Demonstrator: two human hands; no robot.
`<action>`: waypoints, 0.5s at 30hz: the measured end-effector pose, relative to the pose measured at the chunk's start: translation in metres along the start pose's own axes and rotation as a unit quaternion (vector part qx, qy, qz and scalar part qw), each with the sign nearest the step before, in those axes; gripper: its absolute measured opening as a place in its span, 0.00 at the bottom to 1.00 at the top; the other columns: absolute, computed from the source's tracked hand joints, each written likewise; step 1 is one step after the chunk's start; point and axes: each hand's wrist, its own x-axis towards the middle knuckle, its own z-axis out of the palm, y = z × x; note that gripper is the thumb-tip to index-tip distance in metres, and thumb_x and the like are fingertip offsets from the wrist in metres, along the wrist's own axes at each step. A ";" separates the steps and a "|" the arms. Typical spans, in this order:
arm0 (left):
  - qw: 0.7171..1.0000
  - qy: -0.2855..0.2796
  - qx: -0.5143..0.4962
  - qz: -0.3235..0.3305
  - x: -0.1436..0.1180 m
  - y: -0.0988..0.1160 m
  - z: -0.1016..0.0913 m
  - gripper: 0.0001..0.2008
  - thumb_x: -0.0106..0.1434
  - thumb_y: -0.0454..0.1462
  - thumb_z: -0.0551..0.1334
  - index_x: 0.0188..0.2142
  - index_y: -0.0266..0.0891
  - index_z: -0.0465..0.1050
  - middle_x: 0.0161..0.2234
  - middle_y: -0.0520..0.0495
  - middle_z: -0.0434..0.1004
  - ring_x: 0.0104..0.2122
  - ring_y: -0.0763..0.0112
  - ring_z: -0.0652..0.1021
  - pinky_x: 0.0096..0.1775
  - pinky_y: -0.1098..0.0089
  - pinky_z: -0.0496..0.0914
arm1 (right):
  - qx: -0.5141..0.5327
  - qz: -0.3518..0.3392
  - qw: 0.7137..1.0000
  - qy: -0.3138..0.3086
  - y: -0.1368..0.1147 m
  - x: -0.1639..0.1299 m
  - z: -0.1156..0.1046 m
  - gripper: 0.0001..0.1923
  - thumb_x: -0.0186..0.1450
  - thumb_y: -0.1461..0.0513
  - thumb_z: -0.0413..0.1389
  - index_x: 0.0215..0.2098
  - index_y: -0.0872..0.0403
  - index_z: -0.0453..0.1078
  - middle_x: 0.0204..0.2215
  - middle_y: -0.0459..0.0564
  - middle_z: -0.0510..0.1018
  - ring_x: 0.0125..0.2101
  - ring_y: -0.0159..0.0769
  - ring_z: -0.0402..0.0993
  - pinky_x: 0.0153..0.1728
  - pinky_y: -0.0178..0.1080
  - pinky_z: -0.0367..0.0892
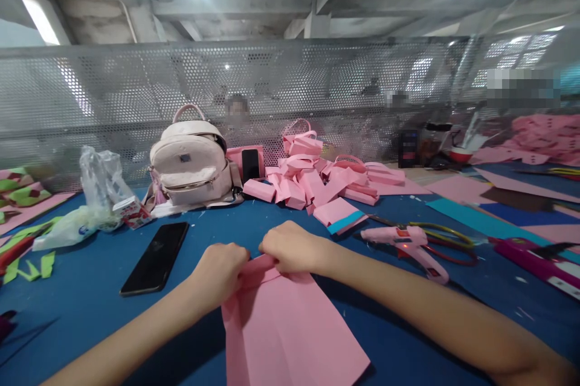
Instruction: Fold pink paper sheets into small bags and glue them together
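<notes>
A pink sheet of paper or thin foam (290, 331) lies before me, its far end folded over in a narrow strip. My left hand (225, 268) is closed on the left end of that fold. At the right part of the same fold, my right hand (290, 247) is closed too, fingers pressed down on it. The fingertips of both hands are partly hidden. Beyond my hands lies a small pink folded piece (338, 215) with a blue stripe. A pink glue gun (408, 244) rests to the right of my right hand.
A black phone (156, 258) lies left of my left arm. At the back stand a pale backpack (190, 162) and a heap of pink folded strips (312, 177). Scissors (448, 241) lie behind the glue gun, and a purple tool (534, 259) is farther right. A plastic bag (102, 186) sits left.
</notes>
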 end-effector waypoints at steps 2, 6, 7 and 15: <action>1.000 0.002 -0.002 -0.003 0.001 0.001 0.000 0.09 0.61 0.32 0.59 0.36 0.39 0.79 0.36 0.39 0.83 0.39 0.53 0.83 0.37 0.65 0.72 | -0.003 -0.020 1.000 0.020 -0.001 0.002 0.001 0.08 0.60 0.65 0.58 0.39 0.53 0.76 0.38 0.52 0.82 0.40 0.44 0.78 0.27 0.35 0.57; 1.000 0.011 -0.006 -0.002 0.003 0.000 0.001 0.10 0.63 0.34 0.57 0.37 0.40 0.79 0.37 0.39 0.83 0.39 0.53 0.83 0.36 0.65 0.72 | -0.005 -0.034 0.998 0.042 -0.003 0.007 0.006 0.08 0.61 0.62 0.57 0.38 0.53 0.76 0.36 0.50 0.83 0.37 0.42 0.79 0.25 0.35 0.56; 1.000 0.011 -0.007 -0.001 0.004 -0.001 0.001 0.10 0.63 0.34 0.58 0.37 0.40 0.79 0.37 0.39 0.83 0.39 0.53 0.83 0.36 0.66 0.72 | -0.005 -0.033 0.998 0.045 -0.004 0.008 0.007 0.08 0.61 0.61 0.57 0.38 0.53 0.76 0.36 0.51 0.83 0.37 0.42 0.79 0.25 0.35 0.56; 1.000 0.002 0.009 0.015 0.000 -0.003 -0.003 0.10 0.56 0.28 0.60 0.35 0.37 0.79 0.35 0.38 0.83 0.38 0.52 0.83 0.36 0.66 0.70 | -0.009 -0.029 0.998 0.050 -0.010 0.009 0.011 0.07 0.58 0.61 0.59 0.33 0.56 0.76 0.34 0.54 0.83 0.35 0.45 0.80 0.23 0.36 0.56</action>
